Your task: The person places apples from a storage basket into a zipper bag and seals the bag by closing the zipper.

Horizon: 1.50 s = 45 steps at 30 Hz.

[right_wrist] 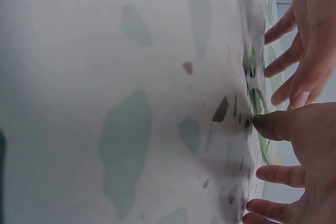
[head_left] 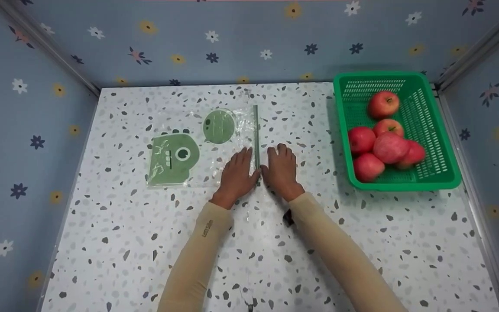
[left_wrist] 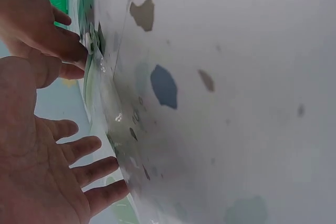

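Observation:
A clear plastic zip bag (head_left: 173,162) printed with a green one-eyed cartoon monster lies flat, its green zip strip (head_left: 256,125) on the right side. My left hand (head_left: 237,175) rests on the bag beside the strip, thumb against the near end. Just right of the strip is my right hand (head_left: 280,171), its thumb touching the strip's near end. In the left wrist view, the left fingers (left_wrist: 97,170) are spread with their tips at the film. The right wrist view has the right thumb (right_wrist: 275,124) at the bag's edge, other fingers extended toward the table.
On the right stands a green plastic basket (head_left: 448,173) with several red apples (head_left: 390,147) inside. The speckled white table (head_left: 145,242) is enclosed by flowered blue panels (head_left: 241,43) at the back and both sides.

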Motion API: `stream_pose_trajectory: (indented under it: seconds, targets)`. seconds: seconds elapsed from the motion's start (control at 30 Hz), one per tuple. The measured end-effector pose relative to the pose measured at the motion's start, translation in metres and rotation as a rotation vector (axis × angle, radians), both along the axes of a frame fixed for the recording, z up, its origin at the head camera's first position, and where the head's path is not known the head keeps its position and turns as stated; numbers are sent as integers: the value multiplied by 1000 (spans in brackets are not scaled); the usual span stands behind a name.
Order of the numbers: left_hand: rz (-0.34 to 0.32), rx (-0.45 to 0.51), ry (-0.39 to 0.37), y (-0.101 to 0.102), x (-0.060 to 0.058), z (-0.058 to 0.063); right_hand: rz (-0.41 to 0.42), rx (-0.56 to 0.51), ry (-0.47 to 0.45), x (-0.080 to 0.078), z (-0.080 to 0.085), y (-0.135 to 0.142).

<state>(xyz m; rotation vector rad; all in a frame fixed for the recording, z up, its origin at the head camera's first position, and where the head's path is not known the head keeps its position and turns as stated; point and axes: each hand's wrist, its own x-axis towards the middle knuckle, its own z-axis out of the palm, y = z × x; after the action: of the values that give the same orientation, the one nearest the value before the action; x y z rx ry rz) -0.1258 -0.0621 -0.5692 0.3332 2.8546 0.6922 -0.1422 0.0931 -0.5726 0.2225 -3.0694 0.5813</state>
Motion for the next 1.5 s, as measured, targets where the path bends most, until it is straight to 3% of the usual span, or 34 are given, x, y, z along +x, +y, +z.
stream_pose_trajectory:
  seconds: [0.2, 0.37, 0.67, 0.93, 1.23, 1.5]
  targets:
    - [-5, 28, 2, 3, 0, 4, -11, -27, -4, -1, -1, -4]
    - [35, 91, -67, 5, 0, 6, -9, -50, 1, 0, -1, -7]
    - [150, 181, -106, 13, -5, 12, -67, -265, -28, 1, 1, -12]
    - [260, 320, -77, 14, -8, 14, -100, -351, -42, 6, 2, -17]
    - [275, 492, -57, 12, -7, 13, -72, -444, -37, 12, 4, -20]
    - [307, 516, -12, 13, -5, 14, -73, -592, -87, 11, 5, -13]
